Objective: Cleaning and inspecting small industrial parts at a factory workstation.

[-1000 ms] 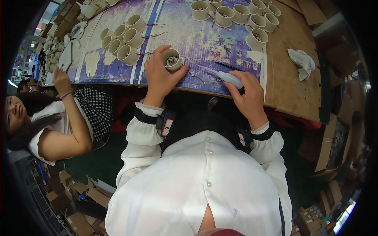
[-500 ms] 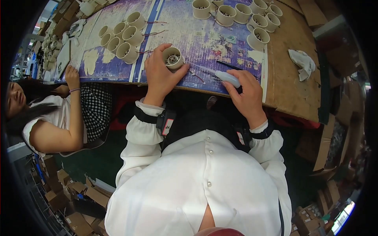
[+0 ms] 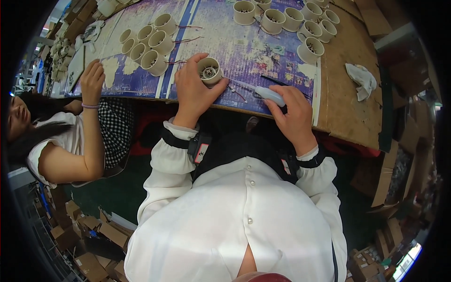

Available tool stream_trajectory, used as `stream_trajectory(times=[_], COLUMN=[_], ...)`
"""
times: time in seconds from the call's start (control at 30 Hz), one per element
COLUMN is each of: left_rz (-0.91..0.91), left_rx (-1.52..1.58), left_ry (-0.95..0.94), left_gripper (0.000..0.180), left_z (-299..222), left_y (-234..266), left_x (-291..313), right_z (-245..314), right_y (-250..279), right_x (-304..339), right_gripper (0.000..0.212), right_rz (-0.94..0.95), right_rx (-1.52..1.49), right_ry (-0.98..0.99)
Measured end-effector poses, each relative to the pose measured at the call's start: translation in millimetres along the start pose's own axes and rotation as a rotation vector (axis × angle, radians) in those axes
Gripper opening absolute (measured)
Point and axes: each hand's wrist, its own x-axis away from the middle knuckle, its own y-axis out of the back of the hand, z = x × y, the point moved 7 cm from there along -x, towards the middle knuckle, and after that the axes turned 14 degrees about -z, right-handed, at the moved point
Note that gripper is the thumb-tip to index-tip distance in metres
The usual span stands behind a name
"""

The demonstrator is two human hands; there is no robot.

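My left hand (image 3: 193,91) is closed around a cream cup-shaped housing (image 3: 217,65) at the table's near edge, thumb on its right side. Inside the housing sits a round metal part, and a wire with a small connector (image 3: 237,94) trails from it to the right. In my right hand (image 3: 295,110) is a small translucent squeeze bottle (image 3: 271,95). Its thin nozzle points left, with the tip close to the housing's right side; whether they touch I cannot tell. Just beyond the bottle lies a thin black stick (image 3: 273,80).
Several similar housings (image 3: 160,43) with wires stand at the left, and more (image 3: 311,49) at the far right. A crumpled white cloth (image 3: 361,81) lies on the brown board (image 3: 347,113). At my left sits another person, a raised hand (image 3: 92,82) over the table edge.
The other person's hand at the left has risen and opened somewhat. The whole table view has shifted slightly; my two hands keep nearly the same hold on the housing and bottle.
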Motion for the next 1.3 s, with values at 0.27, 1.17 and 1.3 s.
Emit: stream_trajectory(times=[0.27, 1.17, 1.3], left_rz=[-0.055, -0.080, -0.084], left_rx=[-0.034, 0.087, 0.086], left_ry=[-0.056, -0.072, -0.068], left_gripper=[0.068, 0.063, 0.063], left_z=[-7.5, -8.1, -7.8], left_y=[6.8, 9.9, 10.2], left_x=[0.4, -0.4, -0.7], right_z=[4.6, 15.1, 19.2], right_y=[-0.8, -0.3, 1.1], right_x=[-4.3, -10.2, -12.3], right_gripper=[0.029, 0.041, 0.041], right_rz=[0.000, 0.037, 0.052], right_rx=[0.003, 0.127, 0.144], right_ry=[0.064, 0.254, 0.292])
